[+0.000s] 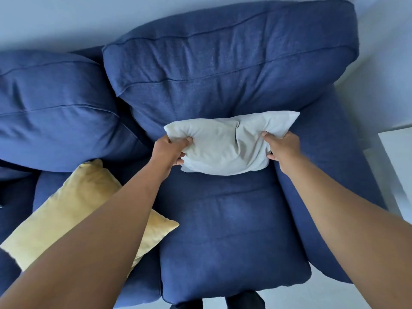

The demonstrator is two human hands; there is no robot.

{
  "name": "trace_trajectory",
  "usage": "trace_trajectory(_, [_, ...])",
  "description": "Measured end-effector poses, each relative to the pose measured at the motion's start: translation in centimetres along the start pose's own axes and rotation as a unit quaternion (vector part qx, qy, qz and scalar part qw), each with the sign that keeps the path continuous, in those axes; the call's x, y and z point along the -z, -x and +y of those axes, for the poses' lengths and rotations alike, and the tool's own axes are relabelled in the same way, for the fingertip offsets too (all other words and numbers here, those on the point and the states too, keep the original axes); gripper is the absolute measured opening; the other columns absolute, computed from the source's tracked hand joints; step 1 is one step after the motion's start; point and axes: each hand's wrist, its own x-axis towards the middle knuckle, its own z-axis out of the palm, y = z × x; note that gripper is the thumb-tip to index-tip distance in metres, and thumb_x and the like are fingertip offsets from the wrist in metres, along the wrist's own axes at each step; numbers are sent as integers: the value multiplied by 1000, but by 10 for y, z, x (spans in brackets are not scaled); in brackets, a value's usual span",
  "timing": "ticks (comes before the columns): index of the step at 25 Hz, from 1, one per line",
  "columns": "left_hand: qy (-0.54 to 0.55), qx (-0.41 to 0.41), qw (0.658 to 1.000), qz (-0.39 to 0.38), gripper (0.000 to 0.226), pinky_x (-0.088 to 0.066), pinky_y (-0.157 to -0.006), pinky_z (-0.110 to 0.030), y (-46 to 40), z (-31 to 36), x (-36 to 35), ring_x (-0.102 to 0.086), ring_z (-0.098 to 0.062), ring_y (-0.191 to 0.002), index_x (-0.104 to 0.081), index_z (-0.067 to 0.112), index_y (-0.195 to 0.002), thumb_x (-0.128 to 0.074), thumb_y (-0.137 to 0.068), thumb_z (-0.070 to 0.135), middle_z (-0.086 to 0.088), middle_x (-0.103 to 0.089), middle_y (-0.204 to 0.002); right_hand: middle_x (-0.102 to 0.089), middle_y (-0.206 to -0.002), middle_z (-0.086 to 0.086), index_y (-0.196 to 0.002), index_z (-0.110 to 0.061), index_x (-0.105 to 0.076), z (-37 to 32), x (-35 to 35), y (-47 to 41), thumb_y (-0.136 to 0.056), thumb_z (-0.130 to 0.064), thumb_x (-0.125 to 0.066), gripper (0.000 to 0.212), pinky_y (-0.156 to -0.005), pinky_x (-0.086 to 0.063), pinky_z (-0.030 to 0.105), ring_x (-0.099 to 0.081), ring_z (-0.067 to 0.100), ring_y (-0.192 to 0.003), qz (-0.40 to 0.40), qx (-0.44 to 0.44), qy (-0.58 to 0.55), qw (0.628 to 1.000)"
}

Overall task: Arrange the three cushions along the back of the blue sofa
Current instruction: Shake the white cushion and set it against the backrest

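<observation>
A pale grey-white cushion point(225, 143) leans against the right back pad of the blue sofa point(223, 63), its lower edge on the seat. My left hand point(171, 150) grips its left side and my right hand point(283, 148) grips its right side, both pinching the fabric. A yellow cushion point(73, 206) lies flat on the seat to the left, partly under my left forearm. No third cushion is in view.
The sofa's right armrest point(334, 175) runs beside my right arm. A white piece of furniture point(399, 166) stands right of the sofa. The left back pad point(55, 108) rises behind the yellow cushion. A pale wall is behind the sofa.
</observation>
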Motion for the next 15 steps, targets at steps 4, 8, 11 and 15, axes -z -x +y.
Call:
trace_trajectory(4, [-29, -25, 999, 33, 30, -63, -89, -46, -20, 9, -21, -74, -26, -103, -71, 21, -100, -78, -84, 46, -1, -77, -104, -71, -95, -5, -86, -31, -61, 0, -12, -31, -89, -39, -76, 18, -85, -64, 46, -74, 29, -100, -9, -1, 17, 1000])
trace_trajectory(8, [-48, -83, 991, 92, 37, -65, -82, -45, -25, 27, -23, -75, -29, -94, -71, 10, -100, -73, -88, 45, -3, -76, -94, -76, -99, -1, -88, -29, -65, -14, -1, -48, -84, -42, -74, 17, -86, -64, 49, -76, 29, -93, 23, 32, 21, 999])
trace_trajectory(11, [-67, -26, 994, 80, 38, -64, -79, -42, -37, 25, -22, -74, -30, -101, -69, 12, -112, -71, -88, 42, -5, -76, -107, -73, -114, 1, -106, -23, -66, -9, 0, -57, -87, -41, -74, 27, -85, -64, 45, -73, 28, -103, -11, -15, 50, 999])
trace_trajectory(15, [-67, 15, 996, 64, 42, -63, -77, -40, -45, 20, -27, -71, -28, -104, -67, 15, -116, -63, -90, 47, -7, -74, -116, -66, -123, 1, -132, -15, -58, -4, -12, -58, -91, -42, -73, 51, -92, -61, 43, -66, 19, -100, -55, -57, 67, 995])
